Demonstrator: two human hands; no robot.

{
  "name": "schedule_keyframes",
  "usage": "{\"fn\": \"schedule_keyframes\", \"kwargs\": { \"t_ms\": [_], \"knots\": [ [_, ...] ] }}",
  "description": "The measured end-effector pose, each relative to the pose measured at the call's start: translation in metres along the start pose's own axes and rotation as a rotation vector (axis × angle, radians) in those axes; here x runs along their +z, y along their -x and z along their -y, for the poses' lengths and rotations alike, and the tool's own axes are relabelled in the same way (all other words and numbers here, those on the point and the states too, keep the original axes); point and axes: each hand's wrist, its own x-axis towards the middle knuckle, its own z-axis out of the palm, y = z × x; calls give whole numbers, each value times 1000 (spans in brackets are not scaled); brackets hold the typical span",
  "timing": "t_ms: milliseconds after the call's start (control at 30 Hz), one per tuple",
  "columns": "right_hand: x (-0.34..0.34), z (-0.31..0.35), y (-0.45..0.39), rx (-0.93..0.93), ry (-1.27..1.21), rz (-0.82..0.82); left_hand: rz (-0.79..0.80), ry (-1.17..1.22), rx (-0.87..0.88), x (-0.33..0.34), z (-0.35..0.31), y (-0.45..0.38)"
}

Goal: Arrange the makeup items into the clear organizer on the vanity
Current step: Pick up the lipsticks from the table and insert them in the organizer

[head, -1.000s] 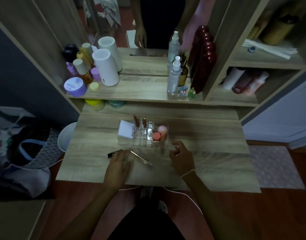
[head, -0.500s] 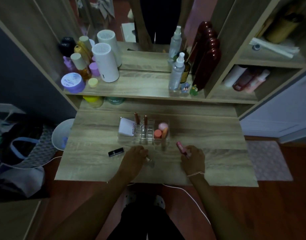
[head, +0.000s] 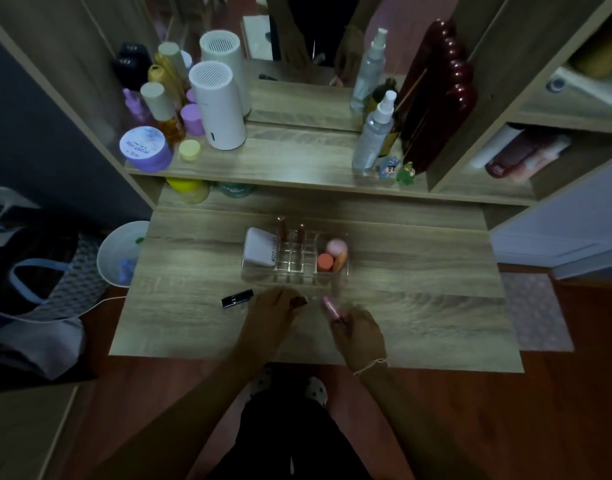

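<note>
Wood-grain bench (head: 418, 299), clear gridded organizer (head: 294, 268) just beyond both hands; right hand (head: 358, 329) holding slim pink tube (head: 330, 306), left hand (head: 275, 308) closed on small dark item (head: 299, 301); glossy black lipstick (head: 237, 297) just left of it

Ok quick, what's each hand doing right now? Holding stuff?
Left hand: closed on a small dark reddish thing; too blurry to say what.
Right hand: closed on a pink tube, just in front of the clear organizer.
</note>
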Motion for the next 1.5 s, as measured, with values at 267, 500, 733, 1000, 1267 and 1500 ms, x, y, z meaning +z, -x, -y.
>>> {"fn": "schedule_keyframes", "kwargs": {
  "t_ms": [267, 500, 733, 1000, 1267, 1500],
  "knots": [
    [-32, 62, -36, -151, -148, -188, -346, 384, -244, -36, 4, -41],
    [-44, 85, -81, -143, -53, -208, -314, 425, -298, -40, 15, -62],
    [-33, 93, -98, -153, 39, -121, -274, 428, -268, -29, 24, -66],
    [-29, 108, -115, -185, 180, -54, -269, 414, -286, -22, 32, -78],
    [-26, 111, -123, -183, 221, -39, -270, 371, -243, -22, 33, -83],
    [-28, 112, -121, -184, 196, -42, -283, 386, -232, -20, 35, -80]
  ]
}}
